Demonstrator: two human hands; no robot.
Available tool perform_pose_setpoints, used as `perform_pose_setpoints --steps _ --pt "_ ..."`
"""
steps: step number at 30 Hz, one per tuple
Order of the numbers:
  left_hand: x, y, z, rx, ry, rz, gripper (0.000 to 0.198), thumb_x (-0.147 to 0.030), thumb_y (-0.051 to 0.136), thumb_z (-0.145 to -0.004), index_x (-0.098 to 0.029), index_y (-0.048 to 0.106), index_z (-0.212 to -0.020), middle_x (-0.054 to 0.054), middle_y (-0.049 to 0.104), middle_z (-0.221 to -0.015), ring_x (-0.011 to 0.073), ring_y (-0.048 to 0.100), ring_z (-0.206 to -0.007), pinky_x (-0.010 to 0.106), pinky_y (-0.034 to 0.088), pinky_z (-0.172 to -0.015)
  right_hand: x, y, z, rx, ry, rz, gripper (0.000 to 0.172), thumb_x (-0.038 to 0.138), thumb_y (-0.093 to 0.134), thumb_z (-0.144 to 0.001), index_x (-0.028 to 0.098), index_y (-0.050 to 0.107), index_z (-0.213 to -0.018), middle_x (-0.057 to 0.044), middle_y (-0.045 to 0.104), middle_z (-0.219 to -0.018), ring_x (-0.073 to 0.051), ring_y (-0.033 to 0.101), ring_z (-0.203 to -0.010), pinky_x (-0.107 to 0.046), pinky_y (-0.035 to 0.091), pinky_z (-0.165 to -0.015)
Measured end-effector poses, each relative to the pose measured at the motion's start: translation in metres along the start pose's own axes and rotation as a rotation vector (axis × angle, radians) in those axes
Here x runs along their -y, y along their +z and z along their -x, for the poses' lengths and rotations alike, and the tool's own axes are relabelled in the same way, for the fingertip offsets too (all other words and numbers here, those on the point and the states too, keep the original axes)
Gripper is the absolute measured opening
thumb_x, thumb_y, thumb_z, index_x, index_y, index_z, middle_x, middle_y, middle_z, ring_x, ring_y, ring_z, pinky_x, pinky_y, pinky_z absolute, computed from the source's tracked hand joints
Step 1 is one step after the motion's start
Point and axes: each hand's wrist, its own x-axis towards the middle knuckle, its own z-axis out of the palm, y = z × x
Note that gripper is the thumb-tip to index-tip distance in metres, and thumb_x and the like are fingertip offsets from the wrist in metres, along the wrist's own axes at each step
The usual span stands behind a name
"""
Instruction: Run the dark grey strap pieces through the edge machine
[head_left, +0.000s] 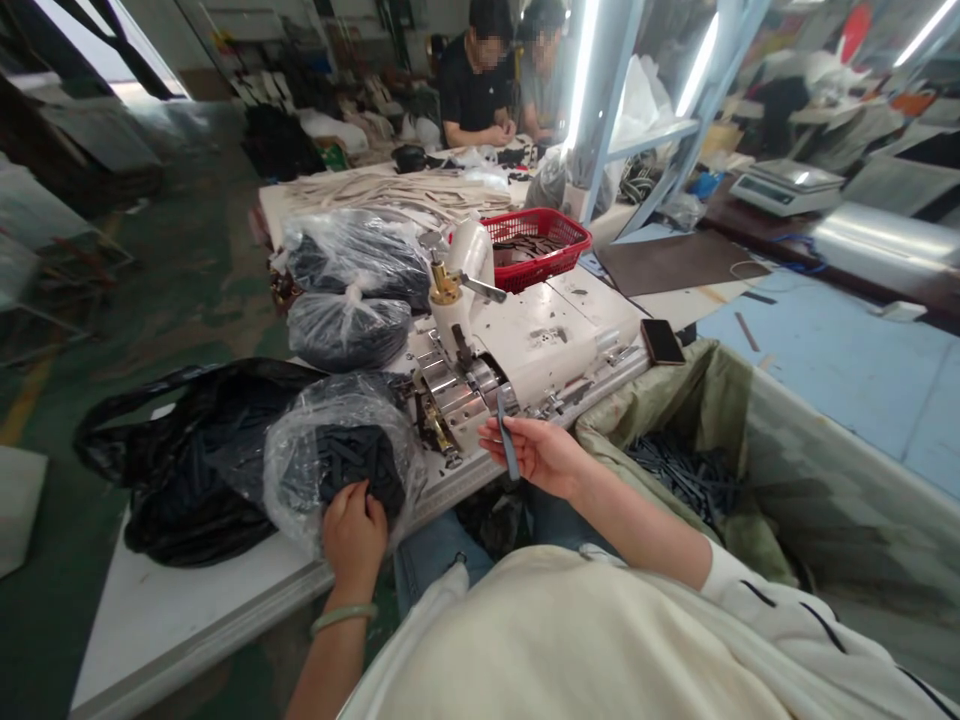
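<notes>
Lower centre, the left hand [354, 528] curls on a bag [330, 440]; I cannot tell if it grips. At centre, the right hand [536, 452] pinches 1 strip [508, 440] by the machine [510, 350].

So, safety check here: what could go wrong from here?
The right hand holds the strip close to the machine's metal rollers; fingers could get pinched. The phone lies at the machine's edge beside the bin and might slip in. The plastic bag under the left hand could slide off the table.
</notes>
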Motion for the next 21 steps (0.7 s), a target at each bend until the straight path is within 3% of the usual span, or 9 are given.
perform_pose_setpoints --steps 4,7,11,15,21 --pt "-0.001 0.0 0.001 -0.012 -0.009 -0.029 0.037 -0.023 0.041 -0.089 -0.007 0.063 -0.114 0.016 0.062 -0.112 0.0277 0.057 -0.105 0.039 0.043 -0.095 -0.002 0.0 0.001 0.008 -0.024 0.041 0.019 0.024 0.057 -0.088 0.013 0.07 -0.096 -0.008 0.075 -0.091 -0.015 0.071 -0.083 -0.025 0.055 -0.076" --pt "-0.002 0.001 0.001 -0.021 -0.004 -0.046 0.037 -0.022 0.041 -0.089 -0.007 0.064 -0.113 0.016 0.063 -0.111 0.0278 0.057 -0.103 0.039 0.044 -0.094 -0.005 -0.002 -0.007 -0.022 -0.098 0.186 0.019 0.03 0.064 -0.084 0.013 0.071 -0.088 -0.005 0.073 -0.073 -0.011 0.067 -0.063 -0.02 0.053 -0.06" --pt "-0.002 0.002 0.002 -0.037 0.0 -0.043 0.036 -0.022 0.041 -0.088 -0.007 0.065 -0.111 0.016 0.063 -0.11 0.0277 0.057 -0.102 0.039 0.044 -0.093 -0.005 -0.002 -0.035 -0.128 -0.234 0.431 0.027 0.038 0.069 -0.077 0.012 0.068 -0.069 0.003 0.056 -0.045 -0.004 0.042 -0.034 -0.015 0.029 -0.034" --pt "-0.001 0.003 0.003 -0.043 -0.022 -0.03 0.035 -0.022 0.041 -0.087 -0.009 0.065 -0.11 0.015 0.063 -0.11 0.0274 0.057 -0.104 0.04 0.044 -0.094 0.002 0.003 -0.062 -0.175 -0.199 0.45 0.029 0.039 0.071 -0.073 0.012 0.064 -0.063 0.007 0.044 -0.037 -0.003 0.03 -0.03 -0.017 0.017 -0.03" --pt "0.002 0.004 0.004 -0.062 -0.004 -0.032 0.034 -0.021 0.042 -0.087 -0.01 0.065 -0.108 0.015 0.064 -0.109 0.0274 0.058 -0.103 0.04 0.044 -0.094 0.006 0.008 -0.079 -0.214 -0.171 0.381 0.027 0.035 0.069 -0.073 0.013 0.06 -0.06 0.008 0.039 -0.038 -0.003 0.025 -0.03 -0.016 0.014 -0.03"
